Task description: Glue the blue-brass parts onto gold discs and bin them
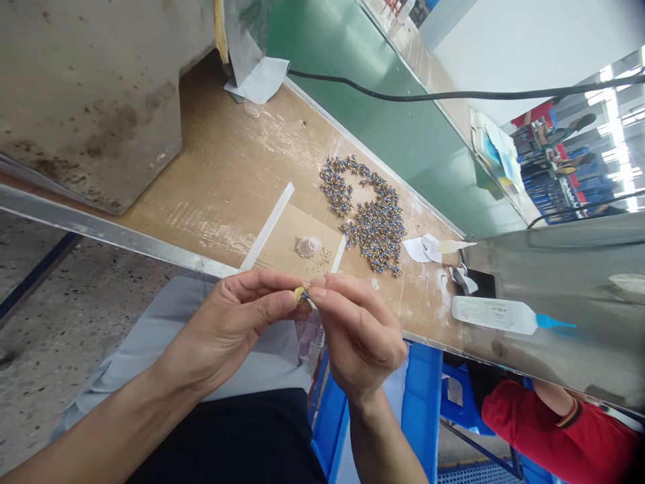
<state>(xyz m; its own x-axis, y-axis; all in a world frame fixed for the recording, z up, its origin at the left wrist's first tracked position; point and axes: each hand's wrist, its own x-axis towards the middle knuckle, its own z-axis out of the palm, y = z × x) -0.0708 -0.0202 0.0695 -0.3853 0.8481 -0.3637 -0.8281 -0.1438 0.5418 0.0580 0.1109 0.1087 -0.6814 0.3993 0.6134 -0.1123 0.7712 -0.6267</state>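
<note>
My left hand (226, 323) is closed, its thumb and fingertips pinching a small yellow round piece (299, 294) with a bluish bit at its right side. From the right, my right hand (355, 323) meets it, thumb and forefinger pressed together at the bluish bit. Whether my right fingers hold anything of their own is hidden. Both hands are just above the table's front edge. Beyond them lies a small clear round dish (308, 247), with tiny specks scattered at its right. Farther back spreads a heap of small blue and brass-coloured metal parts (375, 225).
White tape strips (268, 225) mark the brown tabletop (216, 181). A white bottle with a blue nozzle (496, 314) and a smaller pale bottle (453, 247) lie at the right. A stained metal housing (91, 101) stands left. A black cable (363, 87) crosses behind. A red-sleeved person (559, 423) is at lower right.
</note>
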